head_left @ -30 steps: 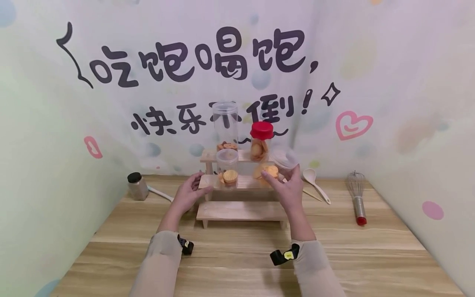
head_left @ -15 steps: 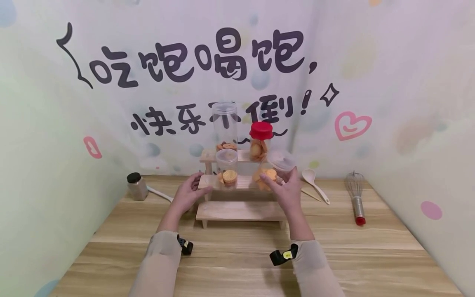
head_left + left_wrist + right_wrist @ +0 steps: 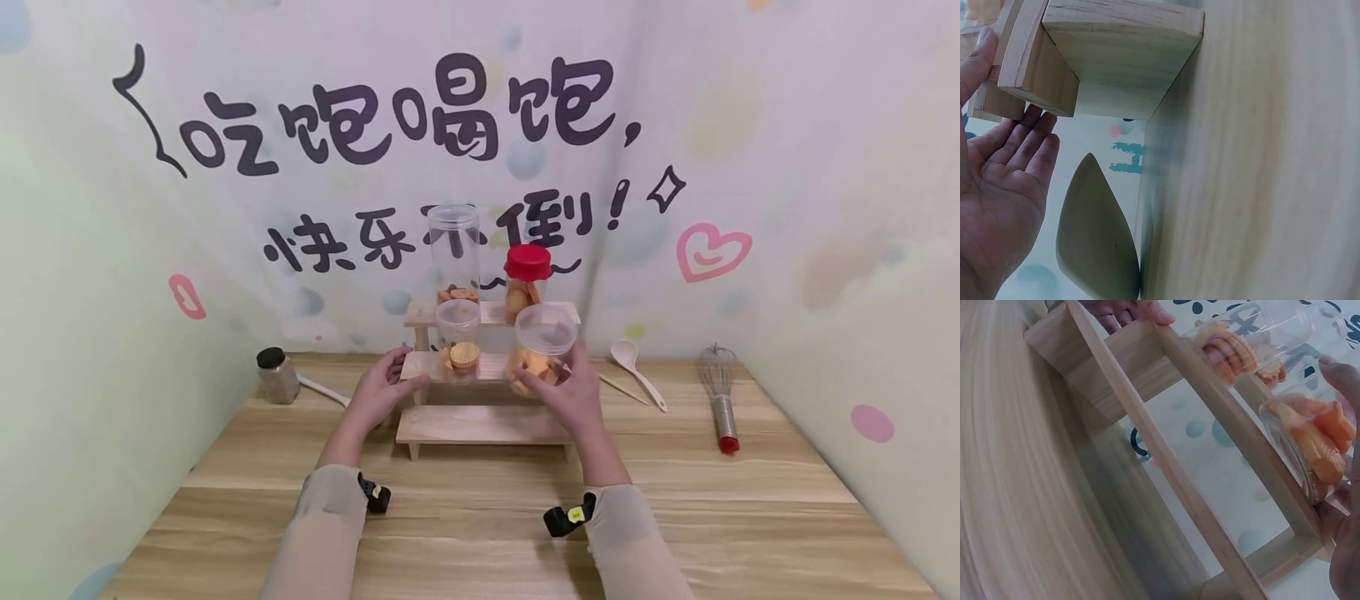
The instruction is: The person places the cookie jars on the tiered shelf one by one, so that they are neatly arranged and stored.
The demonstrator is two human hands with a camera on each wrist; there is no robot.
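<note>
A three-step wooden display stand (image 3: 487, 425) stands mid-table. My left hand (image 3: 382, 385) holds the left end of its middle step, thumb at the front edge and fingers at the end. My right hand (image 3: 572, 392) grips a clear jar (image 3: 545, 333) of orange snacks, tilted toward me, at the right end of that step. In the right wrist view, the jar's base lies right at the step's edge. To its left, a clear jar (image 3: 459, 337) of round biscuits is on the same step. A tall clear jar (image 3: 454, 250) and a red-lidded jar (image 3: 528, 283) occupy the top step.
A black-lidded jar (image 3: 277, 377) stands at the table's back left, beside a white-handled utensil (image 3: 324, 390). Right of the stand lie a white spoon (image 3: 637, 375), a thin wooden stick (image 3: 626, 390) and a whisk (image 3: 722, 400). A printed cloth wall (image 3: 360, 192) rises behind.
My right hand has moved slightly left and turned the jar from a rightward lean to a tilt toward me, its lid now facing me. The left hand has kept its place.
</note>
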